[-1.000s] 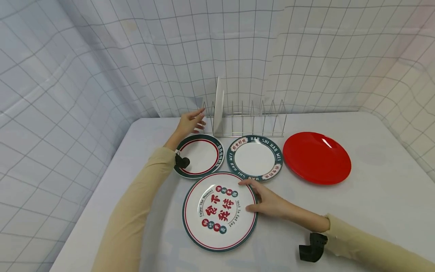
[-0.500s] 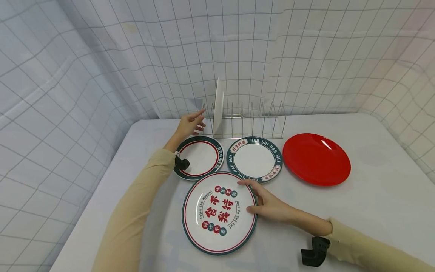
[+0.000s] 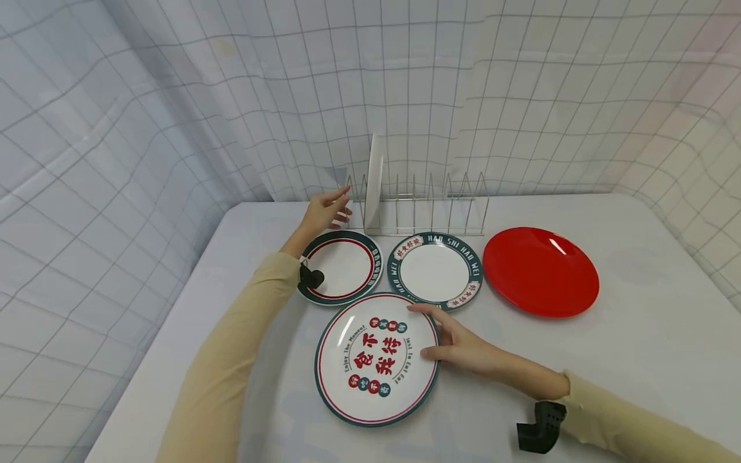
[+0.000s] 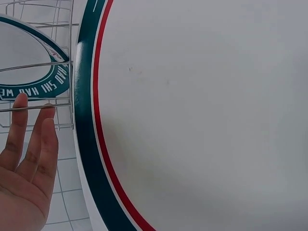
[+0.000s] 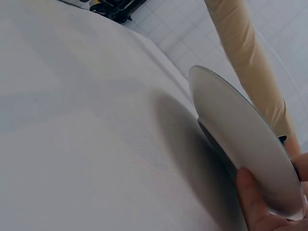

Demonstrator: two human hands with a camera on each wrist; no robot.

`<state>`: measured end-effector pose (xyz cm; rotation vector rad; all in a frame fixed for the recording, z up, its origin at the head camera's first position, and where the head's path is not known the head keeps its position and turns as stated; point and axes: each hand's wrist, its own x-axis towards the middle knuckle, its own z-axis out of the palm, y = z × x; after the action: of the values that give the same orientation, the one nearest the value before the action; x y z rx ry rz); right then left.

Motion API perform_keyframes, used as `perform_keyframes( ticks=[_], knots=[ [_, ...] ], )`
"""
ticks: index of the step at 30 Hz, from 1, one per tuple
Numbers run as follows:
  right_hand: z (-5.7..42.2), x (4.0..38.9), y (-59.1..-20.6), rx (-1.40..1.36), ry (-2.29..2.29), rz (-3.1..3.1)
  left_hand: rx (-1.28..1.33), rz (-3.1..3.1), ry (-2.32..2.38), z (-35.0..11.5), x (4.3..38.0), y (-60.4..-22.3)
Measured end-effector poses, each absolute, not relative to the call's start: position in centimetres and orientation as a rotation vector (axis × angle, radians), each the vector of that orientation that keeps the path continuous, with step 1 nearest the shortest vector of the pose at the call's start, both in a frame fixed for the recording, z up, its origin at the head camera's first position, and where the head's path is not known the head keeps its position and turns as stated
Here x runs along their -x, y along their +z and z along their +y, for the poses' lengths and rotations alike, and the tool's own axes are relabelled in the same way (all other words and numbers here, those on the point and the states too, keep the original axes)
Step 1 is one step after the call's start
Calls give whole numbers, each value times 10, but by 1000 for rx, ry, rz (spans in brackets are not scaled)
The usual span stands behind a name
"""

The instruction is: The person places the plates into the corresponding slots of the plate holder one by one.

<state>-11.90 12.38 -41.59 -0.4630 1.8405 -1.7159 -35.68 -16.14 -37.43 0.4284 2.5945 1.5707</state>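
Printed plate pinched at its right rim by the right hand: thumb and forefinger laid on the top face, at least one finger set against the underside, the gap closed to the rim's thickness. In the right wrist view it is seen tilted, partly raised, a shadow cast below; far-rim contact cannot be told. The left hand is held at the rack's left end, fingers loosely extended at the wires, nothing lifted.

The back is screened by checked cloth. Below, a white table. At its rear is placed the wire rack, where one white plate is stood nearly upright. Red plate laid to the right. Ringed plate laid at left, partly covered by the left wrist. Lettered plate laid between those two.
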Motion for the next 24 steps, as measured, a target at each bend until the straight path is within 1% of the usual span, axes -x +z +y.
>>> perform_keyframes(
  ticks=[24],
  knots=[
    [130,121,-414,527,-1707,1836,-442,2596,1544,-161,353,-370]
  ],
)
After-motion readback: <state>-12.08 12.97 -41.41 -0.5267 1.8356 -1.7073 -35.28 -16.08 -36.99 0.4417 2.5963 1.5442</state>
